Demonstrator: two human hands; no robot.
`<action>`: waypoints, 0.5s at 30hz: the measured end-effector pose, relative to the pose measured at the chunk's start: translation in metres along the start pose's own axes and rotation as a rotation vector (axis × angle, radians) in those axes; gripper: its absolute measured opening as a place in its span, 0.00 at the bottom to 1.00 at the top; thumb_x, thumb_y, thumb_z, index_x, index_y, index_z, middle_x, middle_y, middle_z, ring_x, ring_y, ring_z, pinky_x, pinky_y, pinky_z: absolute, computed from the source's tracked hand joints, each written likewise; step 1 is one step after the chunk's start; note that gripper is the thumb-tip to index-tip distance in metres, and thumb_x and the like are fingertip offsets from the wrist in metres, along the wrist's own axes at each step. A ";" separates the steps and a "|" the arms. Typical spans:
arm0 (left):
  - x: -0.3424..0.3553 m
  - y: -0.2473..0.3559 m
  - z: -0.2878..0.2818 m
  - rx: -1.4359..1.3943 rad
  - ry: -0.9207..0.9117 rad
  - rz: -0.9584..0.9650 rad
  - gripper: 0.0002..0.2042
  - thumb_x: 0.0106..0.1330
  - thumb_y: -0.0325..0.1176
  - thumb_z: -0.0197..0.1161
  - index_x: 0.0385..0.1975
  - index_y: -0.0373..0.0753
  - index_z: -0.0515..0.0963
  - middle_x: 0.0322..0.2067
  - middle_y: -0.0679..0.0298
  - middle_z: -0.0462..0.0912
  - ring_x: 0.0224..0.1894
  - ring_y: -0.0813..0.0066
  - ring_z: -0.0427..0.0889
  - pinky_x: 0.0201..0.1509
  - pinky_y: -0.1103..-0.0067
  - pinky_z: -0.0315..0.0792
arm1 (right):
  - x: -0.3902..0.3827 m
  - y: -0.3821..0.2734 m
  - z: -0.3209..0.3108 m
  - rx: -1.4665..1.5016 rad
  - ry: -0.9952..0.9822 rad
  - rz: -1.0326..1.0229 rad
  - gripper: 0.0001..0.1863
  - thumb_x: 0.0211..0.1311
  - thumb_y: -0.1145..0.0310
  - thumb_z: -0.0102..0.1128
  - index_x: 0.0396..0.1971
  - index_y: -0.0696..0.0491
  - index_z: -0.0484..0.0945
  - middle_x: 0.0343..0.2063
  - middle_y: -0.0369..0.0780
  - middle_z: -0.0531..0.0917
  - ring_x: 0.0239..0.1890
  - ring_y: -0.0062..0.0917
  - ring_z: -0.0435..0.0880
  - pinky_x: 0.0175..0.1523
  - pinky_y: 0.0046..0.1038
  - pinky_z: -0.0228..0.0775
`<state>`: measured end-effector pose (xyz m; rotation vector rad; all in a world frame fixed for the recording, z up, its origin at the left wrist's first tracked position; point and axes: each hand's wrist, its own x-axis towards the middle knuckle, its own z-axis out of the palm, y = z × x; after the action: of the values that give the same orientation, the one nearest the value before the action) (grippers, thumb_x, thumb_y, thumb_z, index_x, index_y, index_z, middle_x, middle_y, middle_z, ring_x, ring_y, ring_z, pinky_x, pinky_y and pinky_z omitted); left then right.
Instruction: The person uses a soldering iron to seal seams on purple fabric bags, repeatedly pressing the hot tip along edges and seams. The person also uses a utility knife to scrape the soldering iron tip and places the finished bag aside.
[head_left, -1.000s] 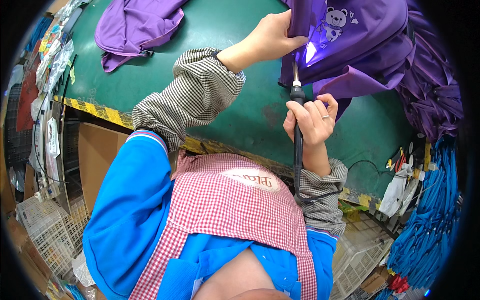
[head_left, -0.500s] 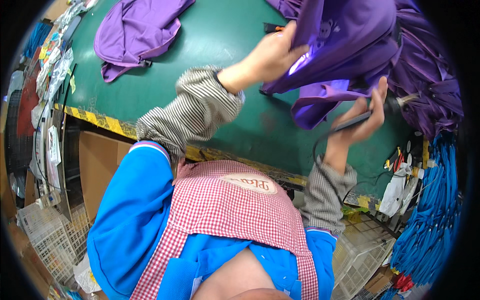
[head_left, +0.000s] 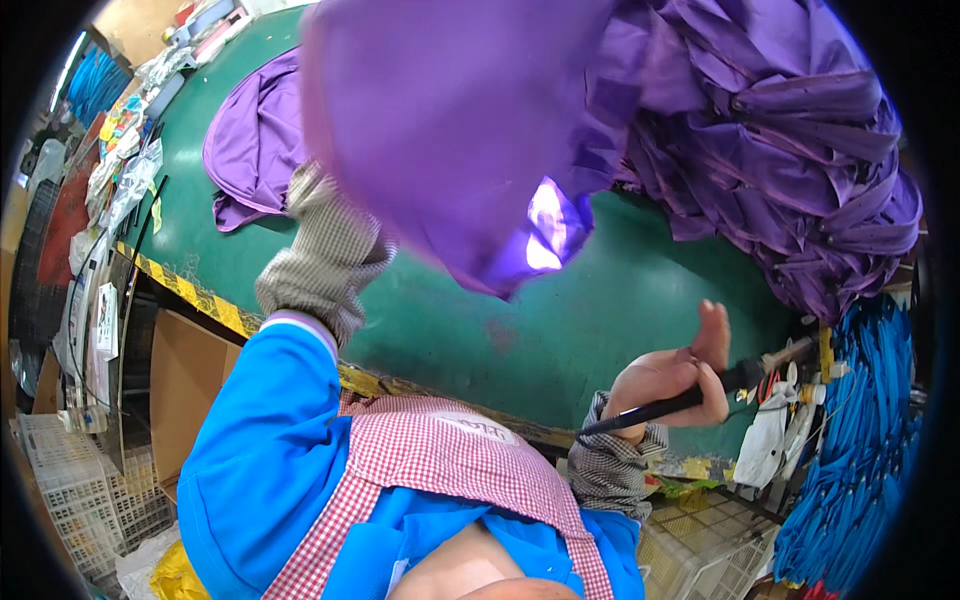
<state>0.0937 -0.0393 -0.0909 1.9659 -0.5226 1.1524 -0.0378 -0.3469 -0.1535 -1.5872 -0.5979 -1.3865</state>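
A large purple cloth piece (head_left: 440, 130), seemingly a bag, is raised over the green table and blurred by motion. Its lower corner has a fold with a bright violet-white glow. My left forearm, in a striped sleeve cover (head_left: 325, 260), reaches up behind this cloth, which hides my left hand and its fingers. My right hand (head_left: 675, 385) is lower right, apart from the cloth, near the table's front edge. Its fingers curl around a black-handled corded tool (head_left: 665, 408) with a slim tip pointing right, while one finger stands up.
A heap of purple cloth bags (head_left: 780, 150) covers the table's far right. Another purple bag (head_left: 255, 150) lies at left. Blue straps (head_left: 850, 460) hang at right beside small tools and white packets. Yellow-black tape (head_left: 190, 290) runs along the table's front edge; plastic crates stand below.
The purple cloth has swung left and toward me, now covering my left hand. My right hand has drawn away from it, lower and nearer, still holding the tool.
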 end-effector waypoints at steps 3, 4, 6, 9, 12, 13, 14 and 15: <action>0.034 -0.024 0.045 0.666 -0.242 -0.003 0.17 0.68 0.47 0.53 0.36 0.36 0.76 0.27 0.57 0.81 0.25 0.71 0.82 0.31 0.76 0.74 | -0.001 0.005 0.003 -0.040 -0.183 0.012 0.09 0.69 0.68 0.46 0.37 0.58 0.59 0.40 0.62 0.78 0.43 0.49 0.82 0.50 0.43 0.74; 0.045 -0.038 0.058 0.880 -0.324 -0.015 0.19 0.68 0.48 0.52 0.37 0.36 0.76 0.28 0.55 0.82 0.25 0.69 0.83 0.31 0.75 0.75 | -0.004 0.006 0.003 -0.057 -0.248 0.027 0.08 0.69 0.70 0.47 0.36 0.58 0.60 0.38 0.62 0.79 0.42 0.49 0.82 0.50 0.43 0.75; 0.035 -0.128 0.071 0.687 -0.373 -0.251 0.28 0.66 0.58 0.48 0.50 0.37 0.73 0.38 0.47 0.81 0.36 0.56 0.83 0.41 0.66 0.75 | -0.010 0.009 0.014 0.048 -0.251 0.054 0.06 0.66 0.74 0.49 0.35 0.60 0.63 0.38 0.61 0.79 0.41 0.48 0.83 0.48 0.44 0.76; -0.003 -0.168 0.076 0.489 -0.385 -0.689 0.43 0.62 0.63 0.50 0.67 0.33 0.53 0.55 0.41 0.70 0.58 0.47 0.70 0.63 0.61 0.62 | -0.024 0.013 0.011 0.036 -0.298 0.101 0.05 0.66 0.76 0.48 0.36 0.61 0.63 0.38 0.60 0.80 0.39 0.47 0.83 0.47 0.43 0.77; -0.074 -0.149 0.025 0.649 -0.275 -0.225 0.31 0.63 0.56 0.53 0.61 0.41 0.66 0.57 0.50 0.70 0.60 0.55 0.67 0.62 0.62 0.59 | -0.037 0.013 0.004 0.029 -0.299 0.219 0.05 0.66 0.76 0.48 0.36 0.61 0.63 0.39 0.60 0.80 0.39 0.45 0.83 0.46 0.39 0.78; -0.094 -0.143 -0.003 0.682 -0.172 -0.175 0.27 0.59 0.49 0.60 0.57 0.42 0.70 0.56 0.52 0.71 0.59 0.56 0.68 0.61 0.62 0.60 | -0.043 0.011 -0.002 0.015 -0.287 0.279 0.05 0.67 0.75 0.47 0.36 0.61 0.63 0.39 0.60 0.80 0.39 0.45 0.83 0.45 0.38 0.78; -0.110 -0.132 -0.038 0.772 -0.083 -0.221 0.25 0.55 0.42 0.64 0.53 0.39 0.73 0.55 0.53 0.72 0.58 0.57 0.68 0.61 0.62 0.60 | -0.050 0.012 -0.005 0.009 -0.272 0.341 0.06 0.67 0.75 0.47 0.36 0.61 0.63 0.39 0.59 0.80 0.38 0.44 0.83 0.45 0.38 0.78; -0.130 -0.132 -0.075 0.855 0.047 -0.274 0.23 0.54 0.38 0.64 0.50 0.35 0.74 0.54 0.53 0.73 0.58 0.57 0.69 0.61 0.63 0.60 | -0.051 0.011 -0.003 -0.001 -0.278 0.364 0.06 0.68 0.74 0.46 0.37 0.61 0.63 0.39 0.59 0.80 0.38 0.43 0.83 0.45 0.37 0.78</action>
<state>0.0764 0.0954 -0.2375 2.5928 0.3357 1.3604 -0.0434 -0.3445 -0.2051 -1.8006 -0.4403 -0.9058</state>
